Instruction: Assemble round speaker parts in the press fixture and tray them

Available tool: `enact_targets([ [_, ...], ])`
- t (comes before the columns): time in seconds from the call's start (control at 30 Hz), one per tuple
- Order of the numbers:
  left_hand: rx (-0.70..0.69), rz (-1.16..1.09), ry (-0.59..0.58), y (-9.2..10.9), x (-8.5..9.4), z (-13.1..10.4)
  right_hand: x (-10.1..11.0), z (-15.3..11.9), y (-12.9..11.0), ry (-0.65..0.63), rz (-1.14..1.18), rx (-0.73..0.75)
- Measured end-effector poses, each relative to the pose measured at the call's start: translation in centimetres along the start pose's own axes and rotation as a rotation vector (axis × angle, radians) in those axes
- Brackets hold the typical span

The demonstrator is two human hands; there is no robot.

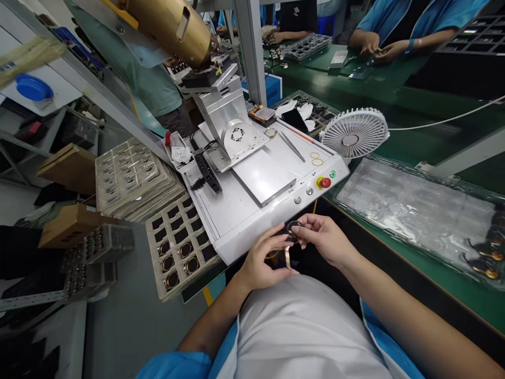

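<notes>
In front of my body, just below the machine's front edge, my two hands meet. My left hand (262, 260) is closed, with a gold-coloured watch case (288, 258) seen nearly edge-on between thumb and fingers. My right hand (323, 239) pinches a small round black watch part (294, 227) with a pale ring on it. The left fingertips reach the side of this black part; whether a wire or strip joins it to the case I cannot tell. The palms and the lower edge of the black part are hidden.
The white machine base (236, 245) carries a metal fixture (236, 137), tweezers (292, 146), thin yellow rings (316, 162) and a red stop button (325, 182). A tray (160, 287) of watch cases lies left. Right are a fan (351, 138) and clear plastic trays (410, 202). Co-workers sit opposite.
</notes>
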State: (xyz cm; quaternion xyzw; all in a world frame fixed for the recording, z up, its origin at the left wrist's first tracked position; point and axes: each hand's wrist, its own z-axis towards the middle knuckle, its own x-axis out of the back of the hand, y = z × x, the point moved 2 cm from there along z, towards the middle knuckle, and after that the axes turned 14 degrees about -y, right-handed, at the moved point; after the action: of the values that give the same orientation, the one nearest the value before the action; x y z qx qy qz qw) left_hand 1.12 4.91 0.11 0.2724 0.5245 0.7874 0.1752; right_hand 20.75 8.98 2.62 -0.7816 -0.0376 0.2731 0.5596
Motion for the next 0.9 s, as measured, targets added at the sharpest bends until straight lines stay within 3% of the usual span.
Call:
enact_targets([
  [0.13, -0.058, -0.388, 0.205, -0.8, -0.2, -0.1, -0.5, -0.4, 0.3, -0.03, 0.047, -0.102],
  [0.3, -0.065, -0.534, 0.269, -1.4, -0.6, 0.1, -2.9, -1.2, 0.6, -0.095, 0.174, -0.21],
  [0.53, -0.057, -0.477, 0.29, -1.9, -0.7, -0.4, -5.2, -1.4, -0.1, 0.003, 0.039, -0.025],
  [0.9, -0.038, -0.421, 0.315, -2.1, -0.4, -0.8, -5.9, -1.3, -0.4, 0.001, -0.016, -0.006],
])
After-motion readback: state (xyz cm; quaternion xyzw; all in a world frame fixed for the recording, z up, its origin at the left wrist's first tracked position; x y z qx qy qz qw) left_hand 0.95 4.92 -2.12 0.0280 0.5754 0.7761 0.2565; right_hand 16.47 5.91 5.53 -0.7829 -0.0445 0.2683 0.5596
